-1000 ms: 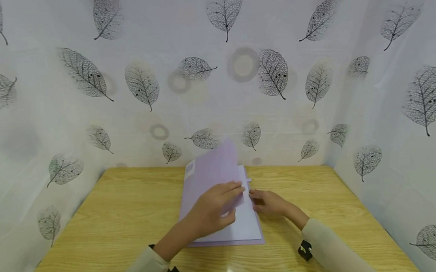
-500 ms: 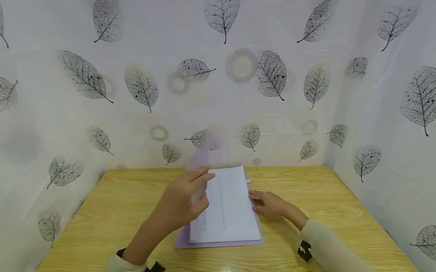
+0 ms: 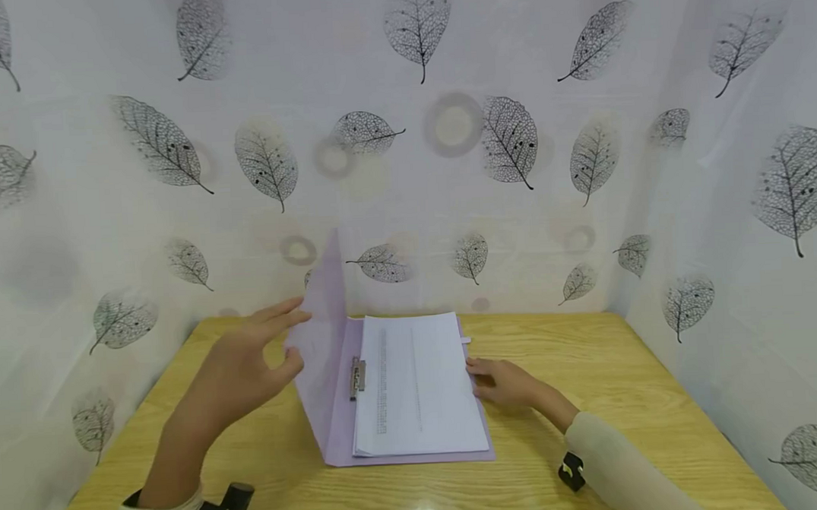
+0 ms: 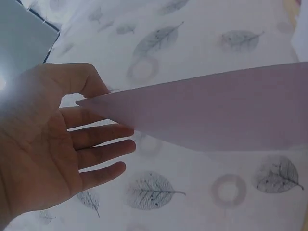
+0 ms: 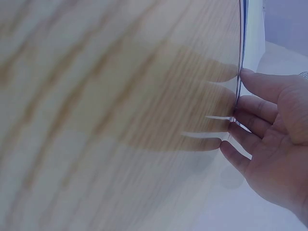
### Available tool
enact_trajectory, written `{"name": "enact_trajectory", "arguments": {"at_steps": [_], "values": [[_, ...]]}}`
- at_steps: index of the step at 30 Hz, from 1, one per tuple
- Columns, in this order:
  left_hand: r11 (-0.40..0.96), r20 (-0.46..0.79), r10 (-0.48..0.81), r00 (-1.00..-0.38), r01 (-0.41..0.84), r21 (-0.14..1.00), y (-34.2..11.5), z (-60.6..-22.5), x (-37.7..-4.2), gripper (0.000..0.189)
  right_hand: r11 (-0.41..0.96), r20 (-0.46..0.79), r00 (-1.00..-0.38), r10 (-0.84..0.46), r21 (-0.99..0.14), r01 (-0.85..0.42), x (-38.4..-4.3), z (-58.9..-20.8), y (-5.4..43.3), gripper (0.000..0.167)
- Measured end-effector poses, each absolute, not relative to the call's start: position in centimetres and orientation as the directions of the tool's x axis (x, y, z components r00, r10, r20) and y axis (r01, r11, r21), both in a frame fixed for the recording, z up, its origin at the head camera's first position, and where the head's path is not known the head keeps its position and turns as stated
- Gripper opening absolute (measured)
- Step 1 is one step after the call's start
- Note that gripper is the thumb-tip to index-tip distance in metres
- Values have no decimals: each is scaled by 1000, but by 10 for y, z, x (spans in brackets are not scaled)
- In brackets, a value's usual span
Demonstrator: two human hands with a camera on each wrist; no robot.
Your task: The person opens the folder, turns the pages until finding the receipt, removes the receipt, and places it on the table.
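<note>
Swung up and over since a moment ago, the cover of the lilac folder now stands nearly upright at the spine, where half a second back it was only part lifted over the page. Left hand has gone out to the left with it, fingers spread and straight, thumb side against the cover's outer face; in the left wrist view the cover crosses the open left hand with its edge at the thumb and nothing pinched, so it looks pushed, not gripped. Paper lies bare now, a white stack flat in the folder's back half, a metal clip at its left margin holding it. Folder sits mid surface, towards the back. Right hand rests at the folder's right edge, fingers fairly straight, tips against the sheet edges, likely to keep the stack from sliding while the cover turns; right hand curls round nothing. Behind and beside hangs a leaf-print curtain.
</note>
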State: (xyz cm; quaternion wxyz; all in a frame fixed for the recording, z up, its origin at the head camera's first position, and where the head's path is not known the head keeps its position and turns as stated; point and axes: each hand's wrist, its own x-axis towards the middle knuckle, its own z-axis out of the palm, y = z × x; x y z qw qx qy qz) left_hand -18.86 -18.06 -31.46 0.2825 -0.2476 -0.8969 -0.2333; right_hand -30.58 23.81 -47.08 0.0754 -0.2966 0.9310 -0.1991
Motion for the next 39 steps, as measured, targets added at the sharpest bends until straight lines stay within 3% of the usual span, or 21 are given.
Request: {"name": "enact_trajectory", "arguments": {"at_steps": [9,16,21,30,39], "values": [[892,414,198,-889,338,301,-231,-315,-187,54,746,-18,-818,-575,-423,-515,-304,-471,237,49],[952,254,107,-961,173,253,-260,-341,-198,57,737,-8,-811,-585,-423,-527,-304,-471,237,49],[962,142,72,-987,107,252,-282,-367,-213,61,739,-7,-811,-586,-415,-530,-305,-471,238,49],[929,-149,47,-988,-11,369,-300,-411,-233,72,740,-9,-811,-585,-416,-530,-305,-472,237,49],[906,-235,88,-968,-20,422,-296,-438,-243,74,734,-4,-808,-590,-418,-534,-304,-471,238,49]]}}
